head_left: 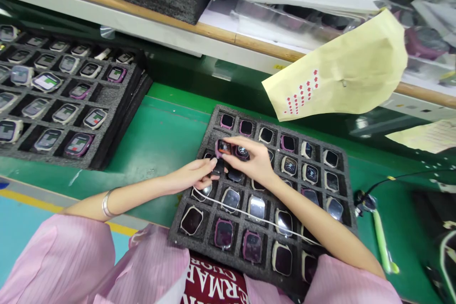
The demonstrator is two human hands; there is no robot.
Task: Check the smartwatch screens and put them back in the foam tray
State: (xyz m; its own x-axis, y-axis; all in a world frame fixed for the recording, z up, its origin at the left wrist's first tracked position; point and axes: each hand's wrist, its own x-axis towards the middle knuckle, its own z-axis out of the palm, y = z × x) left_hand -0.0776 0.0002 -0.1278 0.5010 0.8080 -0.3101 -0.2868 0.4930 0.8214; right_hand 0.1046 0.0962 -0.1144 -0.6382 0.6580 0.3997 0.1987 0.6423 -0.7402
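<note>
A dark foam tray (342, 154) with several pockets lies before me on the green bench, each pocket holding a small smartwatch body with a white or purple case. My right hand (254, 161) pinches one purple watch body (223, 147) with a lit screen, held just above the tray's upper left pockets. My left hand (194, 175) sits beside it with fingers curled, pinching the end of a thin white cable (249, 213) that runs across the tray. A silver bangle (106, 203) is on my left wrist.
A second foam tray (107, 95) with several watch bodies, screens lit, sits at the left on stacked trays. Yellow paper (349, 76) with red stickers hangs from the shelf behind. A green-handled tool (382, 240) and a black cable (402, 178) lie at the right.
</note>
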